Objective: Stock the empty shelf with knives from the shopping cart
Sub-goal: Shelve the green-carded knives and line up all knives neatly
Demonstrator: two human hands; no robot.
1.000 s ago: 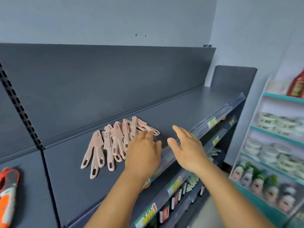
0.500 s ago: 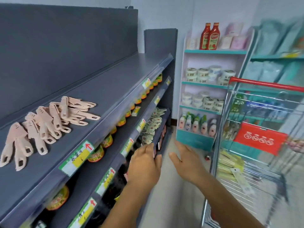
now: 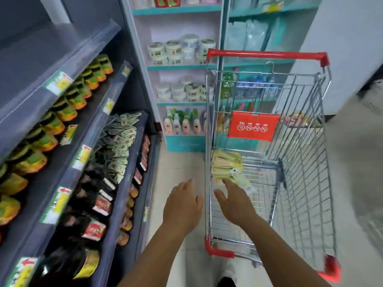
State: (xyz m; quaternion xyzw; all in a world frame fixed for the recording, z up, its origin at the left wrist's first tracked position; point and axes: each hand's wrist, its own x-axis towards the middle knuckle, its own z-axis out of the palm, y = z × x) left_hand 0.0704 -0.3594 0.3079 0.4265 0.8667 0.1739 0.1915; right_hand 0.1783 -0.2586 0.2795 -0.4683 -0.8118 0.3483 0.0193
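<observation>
A wire shopping cart (image 3: 298,183) with a red handle stands on the right. At the far end of its basket lies a pile of yellow-green packaged knives (image 3: 227,166). My right hand (image 3: 235,200) reaches into the basket with fingers spread, just short of the pile, holding nothing. My left hand (image 3: 182,204) hovers outside the cart's left side, fingers relaxed and empty. The grey top shelf (image 3: 41,50) runs along the upper left; the pink knives on it are out of view.
Lower grey shelves (image 3: 68,166) on the left carry jars, dark packets and sachets. A white and teal rack (image 3: 180,83) with tubs and bottles stands ahead. A person in light clothing (image 3: 360,141) is at the right edge. Tiled floor lies between shelf and cart.
My view has swung from the shelf with the pink knives down and right to the cart. Both hands left the shelf, and the right one now reaches into the basket.
</observation>
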